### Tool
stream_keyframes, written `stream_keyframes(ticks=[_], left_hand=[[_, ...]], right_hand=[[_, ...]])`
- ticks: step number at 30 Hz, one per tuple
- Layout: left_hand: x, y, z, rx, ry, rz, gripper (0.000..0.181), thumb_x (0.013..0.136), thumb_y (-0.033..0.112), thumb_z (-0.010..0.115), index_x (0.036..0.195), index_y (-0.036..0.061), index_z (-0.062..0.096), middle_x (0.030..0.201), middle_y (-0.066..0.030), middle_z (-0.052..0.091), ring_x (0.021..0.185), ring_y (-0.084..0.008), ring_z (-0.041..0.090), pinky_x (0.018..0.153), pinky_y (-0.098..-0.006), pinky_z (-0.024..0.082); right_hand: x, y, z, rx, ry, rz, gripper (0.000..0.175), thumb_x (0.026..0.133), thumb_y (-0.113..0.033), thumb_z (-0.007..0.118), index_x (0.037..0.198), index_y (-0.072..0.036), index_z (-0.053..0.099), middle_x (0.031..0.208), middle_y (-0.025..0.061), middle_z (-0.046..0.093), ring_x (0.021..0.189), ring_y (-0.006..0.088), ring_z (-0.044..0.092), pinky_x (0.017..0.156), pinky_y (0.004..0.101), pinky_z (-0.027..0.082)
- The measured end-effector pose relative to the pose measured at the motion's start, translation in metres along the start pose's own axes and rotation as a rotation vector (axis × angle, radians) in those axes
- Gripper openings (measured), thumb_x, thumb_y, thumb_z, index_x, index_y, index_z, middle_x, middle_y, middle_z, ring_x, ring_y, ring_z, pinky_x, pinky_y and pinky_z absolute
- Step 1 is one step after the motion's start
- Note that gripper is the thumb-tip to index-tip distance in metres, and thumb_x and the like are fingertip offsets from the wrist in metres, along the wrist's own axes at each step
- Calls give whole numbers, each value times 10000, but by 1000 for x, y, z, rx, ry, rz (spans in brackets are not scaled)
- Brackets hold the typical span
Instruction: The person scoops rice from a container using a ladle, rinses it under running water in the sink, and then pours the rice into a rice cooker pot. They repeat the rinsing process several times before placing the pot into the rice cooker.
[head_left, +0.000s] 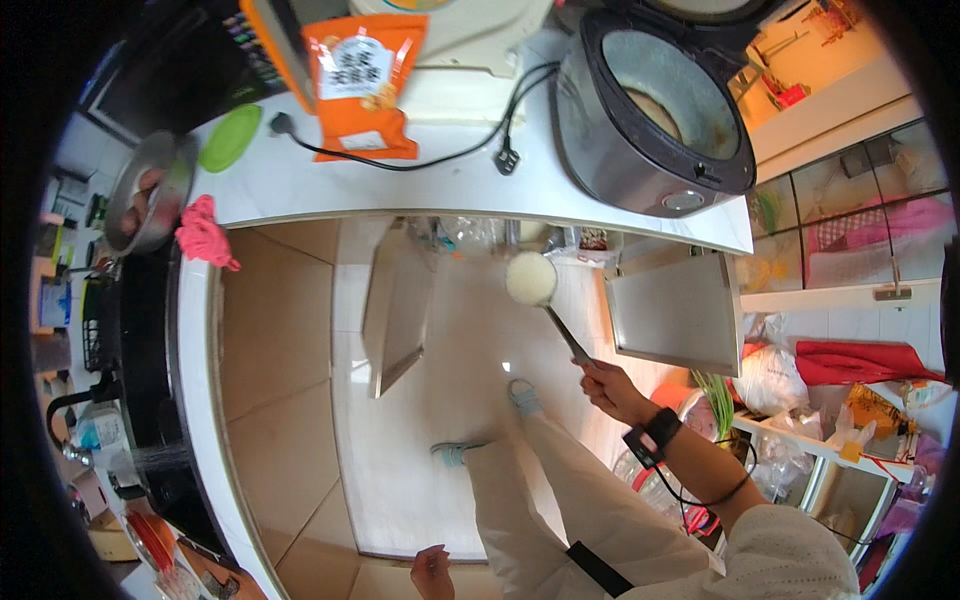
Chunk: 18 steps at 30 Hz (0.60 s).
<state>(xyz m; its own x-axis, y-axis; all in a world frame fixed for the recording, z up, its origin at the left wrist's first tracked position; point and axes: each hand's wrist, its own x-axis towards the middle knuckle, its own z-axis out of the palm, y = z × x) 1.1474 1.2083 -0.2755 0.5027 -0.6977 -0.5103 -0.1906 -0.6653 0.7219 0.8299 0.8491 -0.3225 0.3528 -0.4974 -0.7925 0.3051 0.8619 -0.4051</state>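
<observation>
My right hand grips the dark handle of a ladle, which I hold over the floor between two open cabinet doors. Its round bowl is full of white grains that look like uncooked rice. At the bottom of the view hangs my left hand, fingers slightly curled, holding nothing that I can see. Above the ladle, on the white counter, stands a rice cooker with its lid raised; something pale lies low in its pot.
The left cabinet door and right cabinet door jut out below the counter. An orange snack bag and a power cord lie on top. A metal pan and a pink cloth are at left; shelves with bags stand right.
</observation>
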Motion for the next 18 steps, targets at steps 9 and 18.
stream_keyframes(ticks=[9,18], left_hand=[[7,14,-94,-369,115,-34,112,839,29,569,933,-5,618,755,-53,633,654,-106,584,586,-232,497],[-29,-9,-183,-555,395,78,91,828,17,595,898,14,654,790,-50,651,670,-107,596,608,-234,490]], right_hand=[[-171,-18,103,-184,-12,35,279,950,-109,442,1200,12,462,620,-40,347,486,46,271,401,184,214],[-235,-52,276,-522,-100,110,268,891,-33,477,1148,36,497,682,34,456,460,34,313,344,155,230]])
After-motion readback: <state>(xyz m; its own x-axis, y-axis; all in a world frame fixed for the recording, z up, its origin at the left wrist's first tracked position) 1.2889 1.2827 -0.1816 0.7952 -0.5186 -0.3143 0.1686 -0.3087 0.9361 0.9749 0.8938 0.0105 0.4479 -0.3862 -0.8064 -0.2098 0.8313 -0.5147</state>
